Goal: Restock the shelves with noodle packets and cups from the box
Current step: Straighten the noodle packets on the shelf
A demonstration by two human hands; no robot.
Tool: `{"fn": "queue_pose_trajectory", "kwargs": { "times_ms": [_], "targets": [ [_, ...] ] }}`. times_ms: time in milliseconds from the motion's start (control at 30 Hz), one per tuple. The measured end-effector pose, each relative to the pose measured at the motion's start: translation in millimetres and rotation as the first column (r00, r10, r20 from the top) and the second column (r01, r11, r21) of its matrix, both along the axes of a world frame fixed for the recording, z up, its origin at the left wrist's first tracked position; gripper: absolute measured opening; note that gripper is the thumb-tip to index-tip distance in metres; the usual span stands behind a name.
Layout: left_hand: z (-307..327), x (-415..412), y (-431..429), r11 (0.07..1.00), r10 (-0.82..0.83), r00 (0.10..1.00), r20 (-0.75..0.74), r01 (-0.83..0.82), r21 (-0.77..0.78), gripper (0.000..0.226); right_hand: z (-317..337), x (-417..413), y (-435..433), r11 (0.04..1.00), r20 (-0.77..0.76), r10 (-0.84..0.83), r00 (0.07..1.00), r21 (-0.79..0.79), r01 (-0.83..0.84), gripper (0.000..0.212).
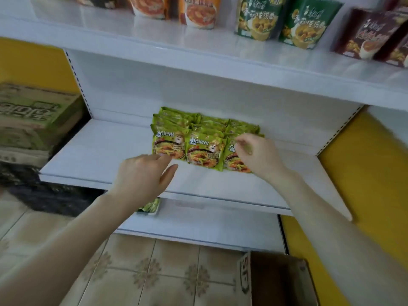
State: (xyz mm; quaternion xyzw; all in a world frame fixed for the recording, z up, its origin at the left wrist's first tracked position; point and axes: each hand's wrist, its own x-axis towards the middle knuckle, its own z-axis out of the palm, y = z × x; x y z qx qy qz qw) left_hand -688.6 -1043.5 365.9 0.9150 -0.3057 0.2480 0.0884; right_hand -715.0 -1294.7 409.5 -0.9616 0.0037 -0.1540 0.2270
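Note:
Several green noodle packets stand in three rows on the middle white shelf. My left hand reaches to the front left packet, fingertips at its lower edge, fingers apart and holding nothing. My right hand hovers over the right-hand row, fingers loosely curled at the top of the front packet, which it partly hides. The brown cardboard box stands open on the floor at the lower right.
Noodle cups in orange, green and dark brown wrappers line the upper shelf. A green printed carton sits left of the shelving. One green packet lies on the lower shelf. Yellow wall panels flank the unit.

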Motion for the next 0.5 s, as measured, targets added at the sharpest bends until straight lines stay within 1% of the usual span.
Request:
{"fn": "queue_pose_trajectory", "kwargs": {
  "times_ms": [100, 200, 333, 500],
  "targets": [
    [-24.1, 11.3, 23.3, 0.996, 0.087, 0.993, -0.08, -0.087, 0.006, 0.046, -24.5, 23.3, 15.7, 1.0, -0.053, 0.015, 0.998, -0.012, -0.016, 0.024],
    [-43.8, 32.7, 44.8, 0.99, 0.142, 0.982, -0.129, -0.141, 0.018, 0.047, -46.2, 53.3, 31.1, 0.999, -0.101, 0.029, 0.994, -0.033, -0.033, 0.027],
    [-66.9, 77.5, 66.3, 0.986, 0.164, 0.972, -0.169, -0.155, 0.065, 0.048, -78.1, 95.8, 50.3, 0.998, -0.164, 0.016, 0.986, -0.052, -0.025, 0.03],
    [-105.6, 142.1, 76.7, 0.986, 0.158, 0.964, -0.213, -0.145, 0.078, 0.049, -124.5, 145.5, 69.1, 0.997, -0.218, -0.022, 0.976, -0.077, 0.005, 0.033]
  ]
}}
